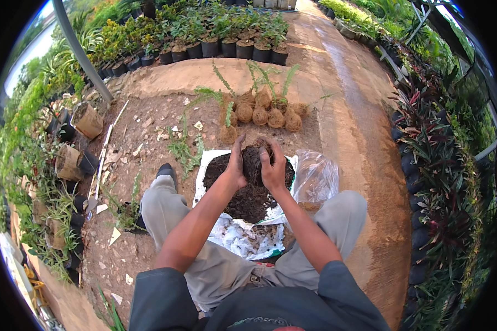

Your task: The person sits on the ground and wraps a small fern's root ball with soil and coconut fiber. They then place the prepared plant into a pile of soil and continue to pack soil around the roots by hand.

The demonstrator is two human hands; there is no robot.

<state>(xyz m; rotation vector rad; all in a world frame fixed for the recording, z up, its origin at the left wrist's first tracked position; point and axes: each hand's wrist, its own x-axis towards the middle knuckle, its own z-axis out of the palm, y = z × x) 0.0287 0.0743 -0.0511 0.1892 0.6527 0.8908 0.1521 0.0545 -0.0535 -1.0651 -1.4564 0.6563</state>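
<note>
Between my two palms is a dark ball of soil and roots (pixel 253 165), held over an opened white sack (pixel 199 182). My left hand (pixel 235 163) presses the ball's left side with its fingers pointing away from me. Curved around the right side is my right hand (pixel 273 163), its thumb towards the ball. Loose dark soil (pixel 248 202) fills the sack below. Beyond my hands sits a group of fibre-wrapped root balls (pixel 260 116), several with green fern fronds (pixel 267 78) rising from them.
Right of the sack lies a clear plastic bag (pixel 317 176). Loose fern fronds (pixel 184 151) lie at the left. A potted fern (pixel 130 217) stands beside my left leg. Rows of black-bagged plants (pixel 236 49) border the far side, and red-leaved plants (pixel 424 136) line the right.
</note>
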